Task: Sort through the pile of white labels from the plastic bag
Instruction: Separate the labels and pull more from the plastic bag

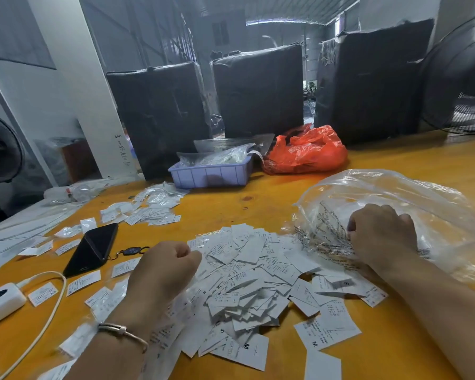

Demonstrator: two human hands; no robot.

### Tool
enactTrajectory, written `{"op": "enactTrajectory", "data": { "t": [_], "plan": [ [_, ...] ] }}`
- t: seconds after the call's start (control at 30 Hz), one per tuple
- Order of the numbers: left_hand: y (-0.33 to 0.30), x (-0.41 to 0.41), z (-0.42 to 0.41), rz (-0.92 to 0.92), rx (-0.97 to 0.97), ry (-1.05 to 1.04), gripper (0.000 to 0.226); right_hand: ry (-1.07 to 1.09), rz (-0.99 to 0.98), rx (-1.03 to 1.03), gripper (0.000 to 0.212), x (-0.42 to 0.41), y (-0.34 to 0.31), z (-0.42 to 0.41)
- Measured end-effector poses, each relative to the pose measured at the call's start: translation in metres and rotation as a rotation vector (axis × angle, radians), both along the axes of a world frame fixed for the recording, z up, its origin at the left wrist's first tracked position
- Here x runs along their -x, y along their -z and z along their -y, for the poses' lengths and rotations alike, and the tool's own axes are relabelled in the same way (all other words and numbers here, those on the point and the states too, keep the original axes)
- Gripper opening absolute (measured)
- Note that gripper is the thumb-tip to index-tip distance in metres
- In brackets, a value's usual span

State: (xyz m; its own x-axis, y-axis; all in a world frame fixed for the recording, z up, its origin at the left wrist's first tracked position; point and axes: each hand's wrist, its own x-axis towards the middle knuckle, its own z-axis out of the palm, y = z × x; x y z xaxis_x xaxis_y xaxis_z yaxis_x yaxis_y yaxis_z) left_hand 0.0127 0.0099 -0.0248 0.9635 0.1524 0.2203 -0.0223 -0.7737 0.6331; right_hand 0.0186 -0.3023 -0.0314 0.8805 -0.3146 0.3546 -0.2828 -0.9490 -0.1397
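presently the pile of white labels [247,283] lay near-centre on the table [285,193], the right hand [381,234] curled, gripping the plastic bag [395,193] on the right, the left hand [167,267] fisted, contents unclear; advisable to spread labels thin.

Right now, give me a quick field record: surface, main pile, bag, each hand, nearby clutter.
surface: orange table
main pile: white labels, loose heap at centre, size letters visible
bag: clear plastic bag, crumpled, right of pile
left hand: curled at pile's left edge; contents not visible
right hand: grips the bag's printed edge
clutter: black phone, white power bank, purple tray, red bag
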Motion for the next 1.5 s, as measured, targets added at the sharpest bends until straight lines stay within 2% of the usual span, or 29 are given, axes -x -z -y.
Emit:
{"op": "enactTrajectory", "data": {
  "t": [0.13, 0.23, 0.3, 0.37, 0.47, 0.53, 0.6, 0.7, 0.77, 0.83, 0.9, 0.97, 1.07, 1.17, 1.23, 1.33, 1.43, 1.5],
  "plan": [
    [0.0, 0.0, -0.002, -0.065, -0.283, -0.097, 0.022, -0.005, 0.084, -0.058, 0.012, 0.0, 0.0, 0.0],
    [-0.002, 0.001, 0.0, -0.075, -0.312, -0.11, 0.009, -0.028, 0.198, -0.109, 0.012, 0.0, 0.001, -0.001],
    [0.0, 0.0, 0.002, -0.042, -0.322, -0.09, 0.011, -0.062, 0.307, -0.166, 0.01, 0.0, 0.001, -0.002],
    [0.002, 0.0, 0.005, 0.012, -0.294, -0.055, 0.013, -0.103, 0.417, -0.225, 0.01, 0.002, 0.0, -0.003],
    [0.003, 0.003, 0.012, 0.093, -0.135, 0.041, 0.011, -0.187, 0.544, -0.336, 0.011, 0.005, -0.004, -0.008],
    [0.003, 0.005, 0.016, 0.127, -0.053, 0.126, 0.014, -0.288, 0.58, -0.496, 0.01, 0.009, -0.007, -0.017],
    [0.003, 0.007, 0.022, 0.144, 0.02, 0.199, 0.017, -0.422, 0.546, -0.791, 0.011, 0.014, -0.009, -0.029],
    [0.003, 0.011, 0.028, 0.13, 0.153, 0.291, 0.014, -0.606, 0.382, -1.299, 0.016, 0.021, -0.011, -0.046],
    [0.001, 0.013, 0.031, 0.081, 0.25, 0.372, 0.024, -0.696, 0.222, -1.48, 0.026, 0.024, -0.011, -0.053],
    [-0.002, 0.015, 0.034, -0.017, 0.406, 0.476, 0.043, -0.788, 0.09, -1.537, 0.034, 0.027, -0.009, -0.058],
    [-0.004, 0.017, 0.037, -0.124, 0.519, 0.571, 0.052, -0.864, 0.036, -1.515, 0.035, 0.03, -0.007, -0.064],
    [-0.003, 0.018, 0.039, -0.184, 0.534, 0.623, 0.051, -0.919, 0.039, -1.503, 0.03, 0.032, -0.005, -0.069],
    [-0.003, 0.02, 0.039, -0.185, 0.503, 0.66, 0.027, -0.958, 0.065, -1.508, 0.031, 0.035, -0.003, -0.072],
    [-0.007, 0.021, 0.037, -0.093, 0.484, 0.621, 0.004, -0.889, 0.091, -1.451, 0.025, 0.035, -0.001, -0.073],
    [-0.009, 0.02, 0.035, 0.012, 0.523, 0.505, 0.006, -0.803, 0.117, -1.261, 0.023, 0.034, 0.002, -0.072],
    [-0.009, 0.016, 0.031, 0.132, 0.634, 0.318, 0.009, -0.817, 0.131, -0.789, 0.03, 0.034, 0.01, -0.074],
    [-0.01, 0.014, 0.03, 0.137, 0.745, 0.231, 0.009, -0.952, 0.018, -0.533, 0.04, 0.036, 0.015, -0.081],
    [-0.011, 0.014, 0.03, 0.095, 0.839, 0.241, 0.006, -0.992, -0.022, -0.364, 0.036, 0.033, 0.018, -0.084]
  ]
}}
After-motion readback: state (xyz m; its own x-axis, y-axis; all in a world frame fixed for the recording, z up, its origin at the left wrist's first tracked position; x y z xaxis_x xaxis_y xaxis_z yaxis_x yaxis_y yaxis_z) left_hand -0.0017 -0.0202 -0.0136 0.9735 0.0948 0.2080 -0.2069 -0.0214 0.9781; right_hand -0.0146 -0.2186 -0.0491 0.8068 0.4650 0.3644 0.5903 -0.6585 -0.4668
